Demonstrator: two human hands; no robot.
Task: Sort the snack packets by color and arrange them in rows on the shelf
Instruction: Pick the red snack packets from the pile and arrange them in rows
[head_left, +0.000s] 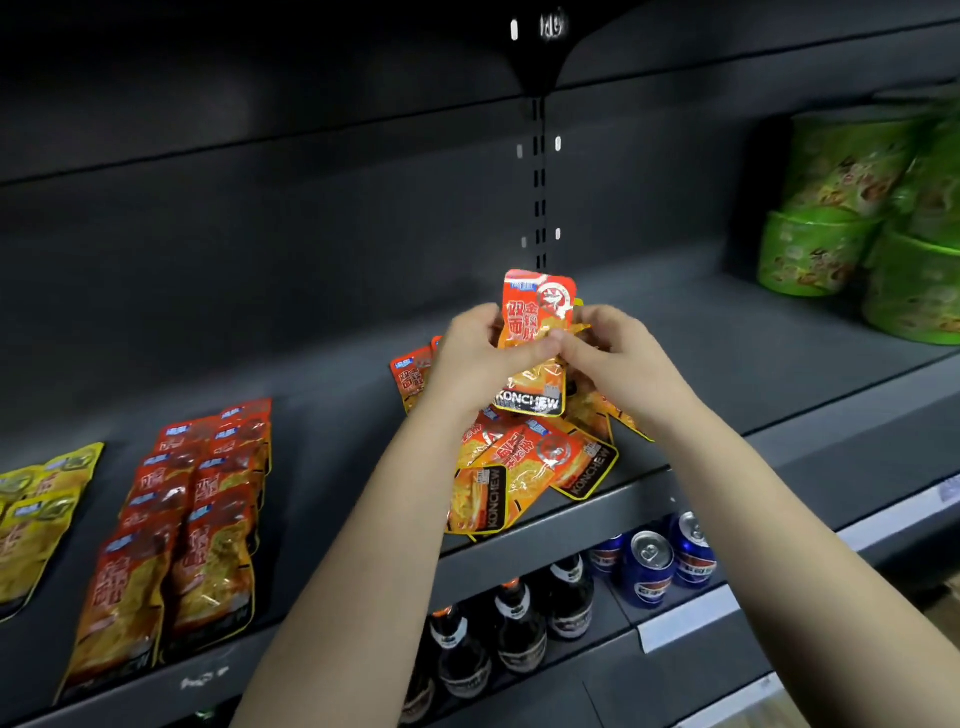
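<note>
An orange-red snack packet (537, 317) marked KONCHEW stands upright above the dark shelf (337, 395), held from both sides. My left hand (480, 358) grips its left edge with the thumb across its front. My right hand (618, 358) pinches its right edge, with more packets tucked behind. Below the hands lies a loose pile of orange packets (524, 467) near the shelf's front edge. To the left, red packets (192, 519) lie in two overlapping rows. Yellow packets (36, 509) lie at the far left.
Green noodle tubs (852, 208) are stacked at the shelf's right end. On the shelf below stand dark bottles (514, 623) and blue cans (649, 566). A slotted upright (540, 176) runs down the back panel. Bare shelf shows between the red rows and the pile.
</note>
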